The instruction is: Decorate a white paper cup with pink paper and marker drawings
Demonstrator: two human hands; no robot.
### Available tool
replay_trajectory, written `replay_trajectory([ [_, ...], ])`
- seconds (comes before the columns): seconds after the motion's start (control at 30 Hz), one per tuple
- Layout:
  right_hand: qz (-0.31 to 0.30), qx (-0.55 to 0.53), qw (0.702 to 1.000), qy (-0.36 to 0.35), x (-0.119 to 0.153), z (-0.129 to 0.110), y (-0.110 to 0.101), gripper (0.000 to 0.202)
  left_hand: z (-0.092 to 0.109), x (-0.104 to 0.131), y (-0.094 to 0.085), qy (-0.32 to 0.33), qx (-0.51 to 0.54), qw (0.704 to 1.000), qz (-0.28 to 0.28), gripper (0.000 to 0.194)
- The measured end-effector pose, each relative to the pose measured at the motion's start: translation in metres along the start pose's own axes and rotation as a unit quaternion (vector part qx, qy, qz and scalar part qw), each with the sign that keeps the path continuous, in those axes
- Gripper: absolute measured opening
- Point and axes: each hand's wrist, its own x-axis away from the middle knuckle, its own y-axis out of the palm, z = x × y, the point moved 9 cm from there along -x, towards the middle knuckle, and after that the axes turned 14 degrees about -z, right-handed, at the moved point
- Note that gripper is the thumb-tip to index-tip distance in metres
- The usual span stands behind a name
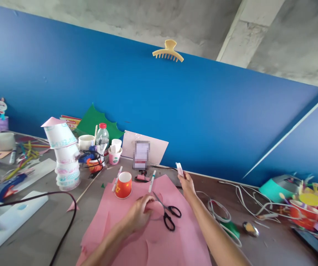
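Observation:
My left hand [141,211] is over the pink paper sheets [175,240], its fingers closed on a cut piece of pink paper [156,209]. Just right of it lie black-handled scissors [165,207], blades partly apart. My right hand [187,184] is raised near the far table edge, fingers closed around a small white and pale pink stick-like thing [179,169] whose kind I cannot make out. Beyond my left hand an orange-red paper cup [123,185] stands upright on the pink paper. A white marker [152,181] lies beside the cup.
Left stands a leaning stack of paper cups [66,159] beside a bottle [102,136] and a black cord [72,218]. A phone [141,155] stands ahead against the blue partition [175,111]. At right are white cables [220,210], a round metal thing [251,229] and filled cups [304,212].

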Motion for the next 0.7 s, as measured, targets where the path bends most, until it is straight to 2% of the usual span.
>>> replay_trajectory([
  [0.13,0.024,0.034,0.999,-0.004,-0.013,-0.002,-0.002,0.034,-0.01,0.0,-0.009,-0.008,0.065,0.997,0.05,0.046],
  [0.23,0.014,0.052,0.999,-0.004,-0.018,-0.001,0.006,0.033,-0.019,0.001,-0.014,-0.013,0.098,0.992,0.084,0.046],
  [0.4,-0.012,0.111,0.994,-0.005,-0.017,0.0,0.015,0.033,-0.026,0.002,-0.012,-0.029,0.119,0.989,0.082,0.044],
  [0.57,-0.032,0.169,0.985,-0.006,-0.02,-0.003,0.015,0.032,-0.032,0.002,-0.013,-0.034,0.159,0.982,0.095,0.048],
  [0.7,-0.043,0.174,0.984,-0.005,-0.026,-0.011,0.013,0.031,-0.033,0.001,-0.013,-0.03,0.214,0.971,0.104,0.054],
])
